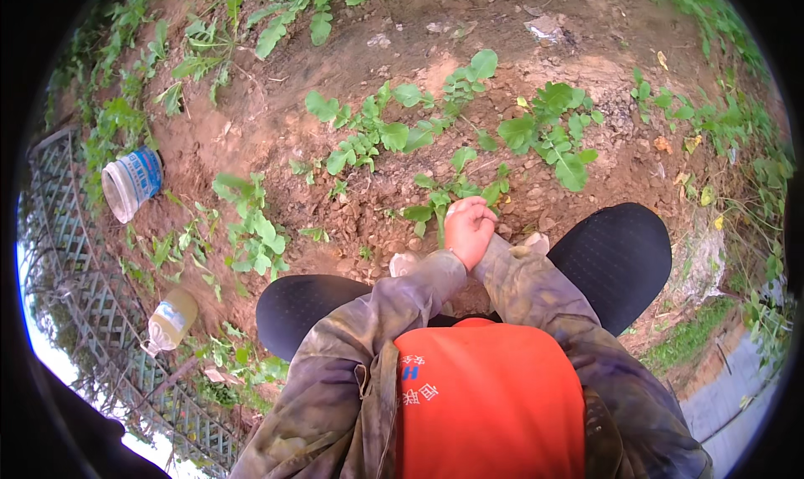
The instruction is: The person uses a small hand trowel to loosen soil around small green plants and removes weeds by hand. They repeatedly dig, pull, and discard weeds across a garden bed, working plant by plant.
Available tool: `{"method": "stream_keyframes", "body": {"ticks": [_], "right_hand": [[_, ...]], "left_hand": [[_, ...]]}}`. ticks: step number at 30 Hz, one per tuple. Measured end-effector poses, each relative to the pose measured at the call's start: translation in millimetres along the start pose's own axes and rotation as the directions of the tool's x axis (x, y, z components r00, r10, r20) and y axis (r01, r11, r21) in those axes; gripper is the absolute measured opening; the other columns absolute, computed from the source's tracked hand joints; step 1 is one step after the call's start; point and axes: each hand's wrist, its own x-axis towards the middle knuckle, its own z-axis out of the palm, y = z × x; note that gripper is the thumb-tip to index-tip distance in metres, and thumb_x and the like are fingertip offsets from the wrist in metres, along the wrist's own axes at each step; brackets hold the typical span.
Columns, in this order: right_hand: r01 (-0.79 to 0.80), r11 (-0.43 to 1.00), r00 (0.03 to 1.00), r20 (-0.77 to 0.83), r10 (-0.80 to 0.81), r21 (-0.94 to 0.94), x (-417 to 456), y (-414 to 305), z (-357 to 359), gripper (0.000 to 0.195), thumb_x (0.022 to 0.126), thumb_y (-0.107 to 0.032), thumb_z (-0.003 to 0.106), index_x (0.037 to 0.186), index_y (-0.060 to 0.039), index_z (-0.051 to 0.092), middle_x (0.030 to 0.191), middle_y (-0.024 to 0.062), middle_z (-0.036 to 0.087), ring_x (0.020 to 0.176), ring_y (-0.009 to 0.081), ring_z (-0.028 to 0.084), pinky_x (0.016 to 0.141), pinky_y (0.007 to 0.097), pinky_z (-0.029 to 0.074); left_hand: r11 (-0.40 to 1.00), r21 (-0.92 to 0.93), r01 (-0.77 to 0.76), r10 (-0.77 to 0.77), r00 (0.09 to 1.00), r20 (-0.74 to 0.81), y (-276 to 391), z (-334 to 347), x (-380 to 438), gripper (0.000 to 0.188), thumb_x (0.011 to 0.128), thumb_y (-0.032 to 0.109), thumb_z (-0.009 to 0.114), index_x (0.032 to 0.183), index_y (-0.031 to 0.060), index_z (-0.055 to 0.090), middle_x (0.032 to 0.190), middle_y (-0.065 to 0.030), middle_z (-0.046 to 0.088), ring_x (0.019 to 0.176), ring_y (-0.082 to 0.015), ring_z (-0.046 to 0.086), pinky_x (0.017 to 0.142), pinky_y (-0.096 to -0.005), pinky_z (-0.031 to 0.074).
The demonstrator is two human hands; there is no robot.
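Curled fingers show on my left hand point(468, 233), which reaches in front of my knees beside a small leafy plant point(438, 212). It lies against the cuff of my right sleeve point(531, 275); what its fingers close on cannot be made out. My right hand is hidden behind the left hand and cuff. Just beyond, more leafy green plants point(392, 135) grow in reddish-brown soil point(402, 193). Another lobed-leaf plant point(556, 130) stands further right.
A white plastic bucket with a blue label point(133, 182) lies tipped at the left. Below it lies a plastic bottle of yellowish liquid point(171, 319). A green lattice fence point(94, 272) runs along the left edge; a grey slab point(722, 422) is at lower right. My dark-clad knees point(612, 259) flank my arms.
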Motion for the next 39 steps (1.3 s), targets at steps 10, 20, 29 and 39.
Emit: {"method": "stream_keyframes", "body": {"ticks": [10, 20, 29, 39], "right_hand": [[0.013, 1.0, 1.0, -0.004, -0.013, -0.003, 14, -2, 12, 0.016, 0.089, -0.021, 0.064, 0.099, -0.0083, 0.063, 0.079, 0.0094, 0.067, 0.075, 0.0277, 0.064, 0.07, 0.0425, 0.051], [0.055, 0.998, 0.998, 0.004, -0.055, 0.017, 28, 6, 19, 0.017, 0.089, -0.02, 0.063, 0.102, -0.0079, 0.063, 0.081, 0.0102, 0.069, 0.08, 0.029, 0.066, 0.075, 0.0432, 0.053], [0.412, 0.91, 0.911, -0.02, -0.413, -0.039, 174, 72, -34, 0.019, 0.089, -0.02, 0.063, 0.104, -0.0075, 0.063, 0.083, 0.011, 0.07, 0.085, 0.0303, 0.068, 0.08, 0.0438, 0.054], [-0.377, 0.926, 0.915, 0.161, 0.369, 0.025, 28, -48, 9, 0.014, 0.089, -0.013, 0.064, 0.102, -0.0082, 0.061, 0.075, 0.0068, 0.065, 0.057, 0.0182, 0.062, 0.064, 0.0412, 0.056]], "left_hand": [[0.997, -0.078, -0.023, 0.021, 0.999, -0.027, -17, 6, 13, 0.009, 0.076, 0.004, 0.067, 0.08, 0.0079, 0.074, 0.109, -0.0122, 0.069, 0.108, -0.0291, 0.062, 0.099, -0.0412, 0.045], [0.997, -0.07, -0.043, 0.04, 0.998, -0.049, -32, 2, 18, 0.007, 0.075, 0.008, 0.068, 0.077, 0.0087, 0.074, 0.103, -0.0135, 0.071, 0.106, -0.031, 0.063, 0.098, -0.0418, 0.046], [0.951, 0.211, -0.225, 0.186, 0.964, 0.189, 31, 23, 56, 0.018, 0.078, 0.009, 0.066, 0.093, 0.0086, 0.074, 0.098, -0.0166, 0.072, 0.095, -0.0355, 0.068, 0.09, -0.0429, 0.054], [0.677, 0.68, -0.281, -0.054, 0.903, 0.427, -73, -85, 136, 0.025, 0.082, 0.013, 0.068, 0.107, 0.0121, 0.074, 0.101, -0.019, 0.073, 0.095, -0.0376, 0.07, 0.087, -0.0449, 0.055]]}}
